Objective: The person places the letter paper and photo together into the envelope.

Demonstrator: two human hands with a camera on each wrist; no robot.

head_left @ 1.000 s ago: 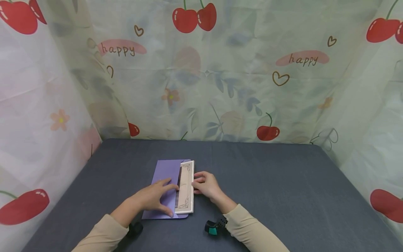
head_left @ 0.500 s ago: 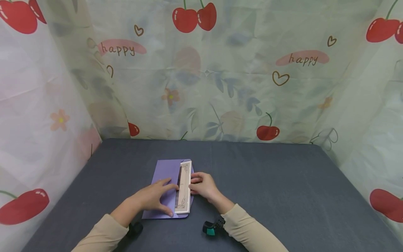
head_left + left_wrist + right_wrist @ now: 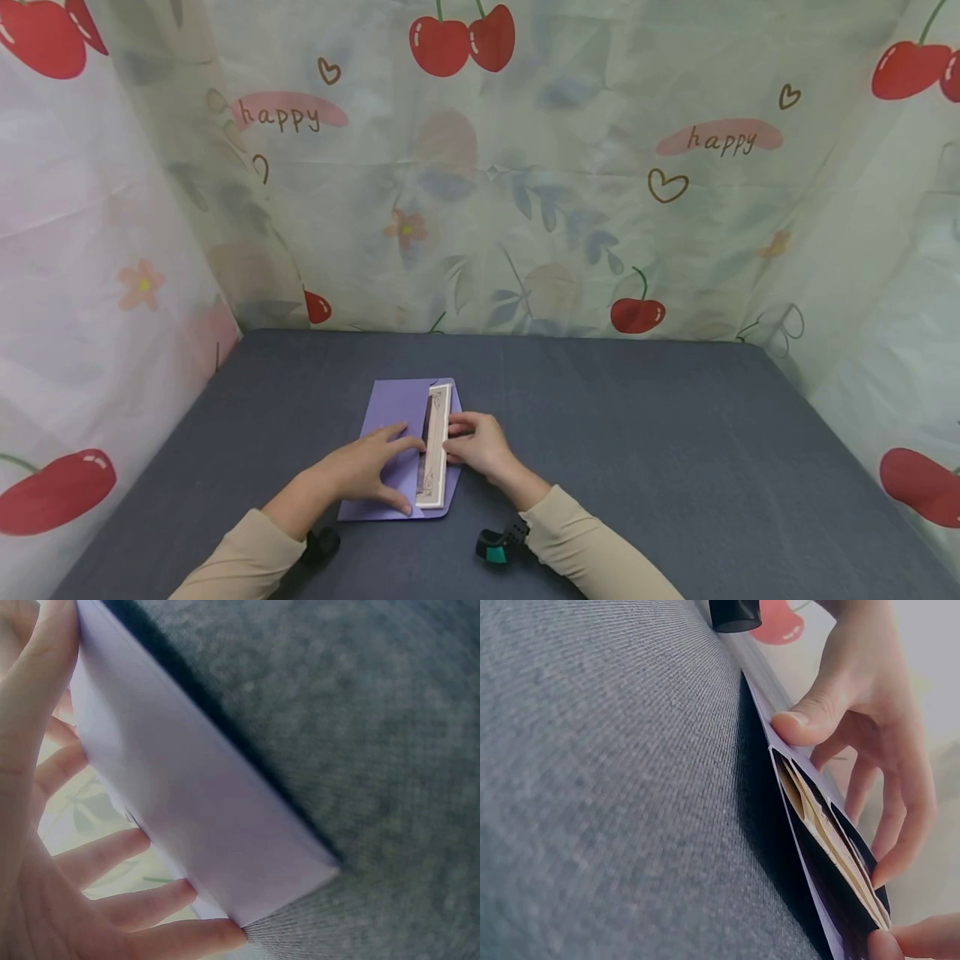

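Note:
In the head view, a purple envelope (image 3: 397, 400) lies on the dark table, its opening facing right. A cream stack of papers (image 3: 437, 467) with an ornate scroll border, like banknotes, sits partly inside it; the left part is hidden. My left hand (image 3: 363, 471) rests spread on the envelope, fingertips near the opening. My right hand (image 3: 483, 448) pinches the outer edge of the stack with thumb and fingertips. The right wrist view shows the layered end of the stack (image 3: 832, 836) between the envelope's dark inner walls. Pale purple, the envelope (image 3: 180, 772) also appears beneath my left fingers.
The dark cloth-covered table (image 3: 637, 442) reaches to a cherry-patterned curtain (image 3: 540, 167) behind and on both sides. A black strap with a green patch (image 3: 495, 550) is at the right wrist, and a black device (image 3: 322, 546) at the left.
My right hand has moved left, and the stack has slid further into the envelope, so a narrower strip shows and more flap is exposed. My left hand has stayed in place.

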